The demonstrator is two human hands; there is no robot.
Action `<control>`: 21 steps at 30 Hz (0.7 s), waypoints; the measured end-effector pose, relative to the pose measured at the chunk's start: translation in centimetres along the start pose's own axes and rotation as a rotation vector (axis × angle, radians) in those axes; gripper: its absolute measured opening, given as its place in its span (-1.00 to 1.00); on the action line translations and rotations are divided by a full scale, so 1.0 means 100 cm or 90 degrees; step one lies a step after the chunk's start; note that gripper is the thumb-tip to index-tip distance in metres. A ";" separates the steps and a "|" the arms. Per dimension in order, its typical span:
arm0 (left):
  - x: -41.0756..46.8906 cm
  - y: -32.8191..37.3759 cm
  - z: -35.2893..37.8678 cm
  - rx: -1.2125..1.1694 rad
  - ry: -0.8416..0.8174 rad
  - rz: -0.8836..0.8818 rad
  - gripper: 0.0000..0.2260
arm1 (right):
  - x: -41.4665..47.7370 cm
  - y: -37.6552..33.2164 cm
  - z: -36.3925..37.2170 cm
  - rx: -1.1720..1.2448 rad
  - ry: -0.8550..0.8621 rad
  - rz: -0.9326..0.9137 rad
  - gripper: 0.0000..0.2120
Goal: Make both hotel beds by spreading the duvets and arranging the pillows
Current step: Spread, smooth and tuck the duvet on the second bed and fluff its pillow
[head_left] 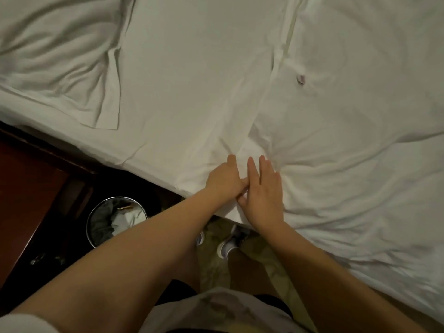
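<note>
White cotton covers the bed (192,68). The duvet (360,116) lies rumpled over its right part, and its hem runs down to the near edge where I stand. The pillow (55,63) sits creased at the far left. My left hand (224,180) grips the hem fold with curled fingers. My right hand (265,191) lies flat just beside it, fingers straight, pressing the duvet. I judge it best to keep the hem taut and sweep the flat palm outward across the creases. Room is tight on my left, with a dark wooden table (28,188) and a waste bin (117,198), so I should pull along the mattress edge.
</note>
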State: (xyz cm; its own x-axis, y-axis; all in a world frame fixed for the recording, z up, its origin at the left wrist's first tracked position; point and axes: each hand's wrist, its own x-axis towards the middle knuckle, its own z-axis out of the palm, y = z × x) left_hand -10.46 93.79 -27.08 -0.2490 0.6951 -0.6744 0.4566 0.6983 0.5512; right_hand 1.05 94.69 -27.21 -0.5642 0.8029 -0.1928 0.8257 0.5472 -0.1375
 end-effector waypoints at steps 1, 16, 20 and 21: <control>-0.002 0.001 -0.001 0.024 -0.003 0.005 -0.51 | -0.005 -0.003 0.001 0.019 -0.022 0.009 -0.10; 0.002 -0.057 -0.091 0.089 0.065 -0.080 -0.87 | 0.020 -0.074 0.010 -0.030 -0.061 -0.109 -0.32; 0.020 -0.034 -0.062 0.215 0.076 -0.159 -0.42 | 0.016 -0.050 0.024 -0.056 -0.069 -0.118 -0.28; 0.015 -0.026 -0.058 0.237 0.119 -0.132 -0.32 | 0.015 -0.049 0.024 -0.061 -0.058 -0.120 -0.27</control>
State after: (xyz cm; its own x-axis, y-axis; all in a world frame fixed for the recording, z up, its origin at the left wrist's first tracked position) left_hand -16.95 93.95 -26.68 -0.5011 0.5905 -0.6326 0.6484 0.7403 0.1775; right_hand -3.84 92.71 -29.14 -0.7026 0.6626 -0.2594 0.7002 0.7087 -0.0865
